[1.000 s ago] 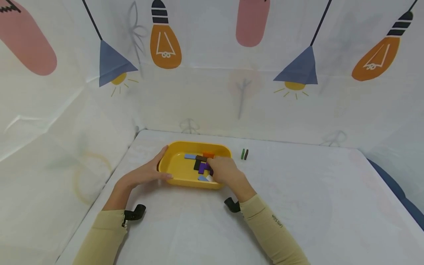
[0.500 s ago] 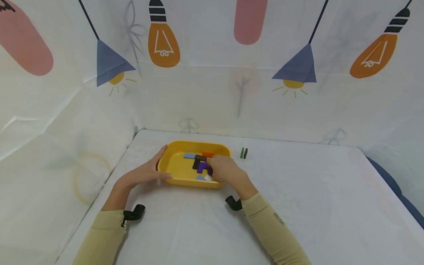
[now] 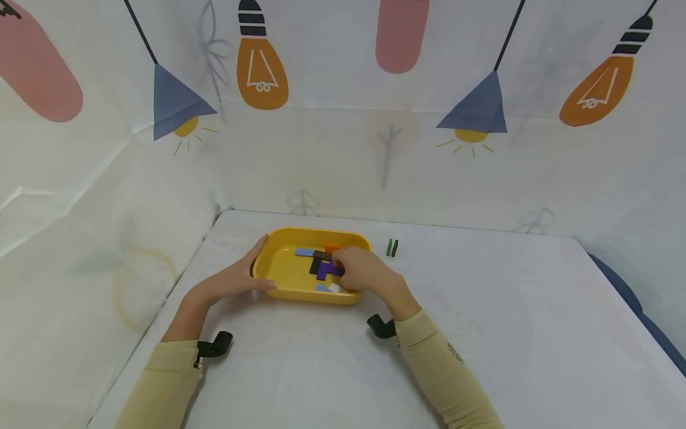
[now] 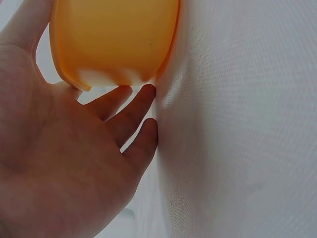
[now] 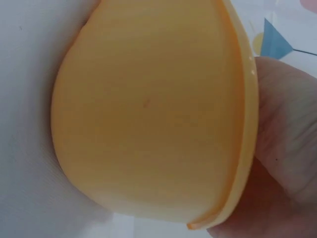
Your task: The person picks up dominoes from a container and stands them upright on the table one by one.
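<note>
A yellow plastic tray [image 3: 283, 268] lies on the white table with small flat blocks in it. My left hand [image 3: 233, 281] holds its left end, thumb along the near rim, the other fingers around the end wall. My right hand [image 3: 367, 273] reaches over the right rim with curled fingers, fingertips at the right end of the purple block [image 3: 323, 271]; the tray wall hides them in the right wrist view. Beside the purple lie a black block [image 3: 315, 266], a brown block [image 3: 322, 255], a light blue strip [image 3: 304, 252] and an orange block [image 3: 330, 248]. Near the front wall sits a white block [image 3: 334, 288].
Just beyond the tray's right end, a green strip [image 3: 389, 247] and a dark brown strip [image 3: 395, 248] stand side by side on the table [image 3: 482, 298]. Printed cloth walls [image 3: 343, 149] rise behind and to the left.
My right hand has shifted slightly within the tray, and the purple pieces by its fingertips sit a little differently. The left hand keeps its hold on the tray; the view has drifted slightly.
</note>
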`<state>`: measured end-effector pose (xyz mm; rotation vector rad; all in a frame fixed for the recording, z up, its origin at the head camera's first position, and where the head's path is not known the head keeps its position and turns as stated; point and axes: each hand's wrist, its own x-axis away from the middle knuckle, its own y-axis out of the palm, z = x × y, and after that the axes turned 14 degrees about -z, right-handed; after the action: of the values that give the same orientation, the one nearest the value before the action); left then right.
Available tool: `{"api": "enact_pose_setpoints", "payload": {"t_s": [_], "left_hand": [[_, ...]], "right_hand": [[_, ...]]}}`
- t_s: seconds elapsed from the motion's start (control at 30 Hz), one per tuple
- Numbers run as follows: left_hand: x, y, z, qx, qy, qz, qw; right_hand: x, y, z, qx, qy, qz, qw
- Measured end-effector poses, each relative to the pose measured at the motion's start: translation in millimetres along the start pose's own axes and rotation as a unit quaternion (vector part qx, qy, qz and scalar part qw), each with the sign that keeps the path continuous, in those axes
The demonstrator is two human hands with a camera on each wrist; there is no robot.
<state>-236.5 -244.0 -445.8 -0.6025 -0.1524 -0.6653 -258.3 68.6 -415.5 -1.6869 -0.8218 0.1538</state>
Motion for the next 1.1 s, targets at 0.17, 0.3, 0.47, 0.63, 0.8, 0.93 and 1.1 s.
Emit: {"api": "enact_pose_setpoints", "payload": {"t_s": [0.17,0.3,0.47,0.63,0.8,0.93,1.1], "left_hand": [[0.6,0.1,1.8,0.008,0.001,-0.002,1.0],[0.7,0.4,2.3,0.012,-0.002,-0.001,0.9999],[0.8,0.3,2.3,0.006,-0.004,0.0,1.0],[1.4,0.8,4.4,0.006,-0.003,0.0,1.0],[1.9,0.7,4.4,0.006,-0.003,0.0,1.0],[1.3,0.4,3.5,0.004,-0.004,0.0,1.0],[0.9,0.2,2.7,0.004,-0.004,0.0,1.0]], "right_hand": [[5,-6.3,4,-0.041,-0.002,0.01,0.999],[7,-11.2,5,-0.05,-0.005,0.022,0.998],[6,-13.7,11,-0.063,-0.026,0.054,0.996],[9,-18.0,18,-0.107,-0.032,0.067,0.991],[13,-22.9,28,-0.133,-0.029,0.084,0.987],[16,-26.8,35,-0.142,-0.027,0.101,0.984],[22,-32.5,42,-0.15,-0.028,0.118,0.981]]}}
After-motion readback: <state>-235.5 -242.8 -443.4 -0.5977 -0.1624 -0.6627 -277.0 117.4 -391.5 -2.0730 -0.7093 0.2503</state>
